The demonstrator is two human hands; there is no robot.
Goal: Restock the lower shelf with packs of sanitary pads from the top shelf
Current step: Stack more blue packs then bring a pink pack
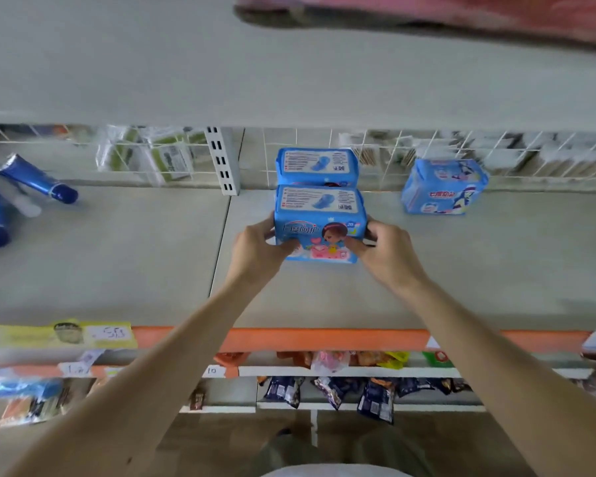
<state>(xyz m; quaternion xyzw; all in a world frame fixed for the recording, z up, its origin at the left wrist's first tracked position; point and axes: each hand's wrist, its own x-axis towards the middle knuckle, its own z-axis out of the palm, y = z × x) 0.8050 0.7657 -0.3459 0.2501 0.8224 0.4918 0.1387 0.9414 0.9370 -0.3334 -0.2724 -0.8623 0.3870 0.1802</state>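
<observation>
Pad pack [319, 224] held on shelf [461, 263] by left hand [255, 247] and right hand [386, 251].

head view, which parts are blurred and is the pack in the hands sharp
Head view: the pink packs on top are smeared with motion blur, the frame edges soft and bowed by the wide lens; the held pack stays sharp between left hand and right hand.
</observation>
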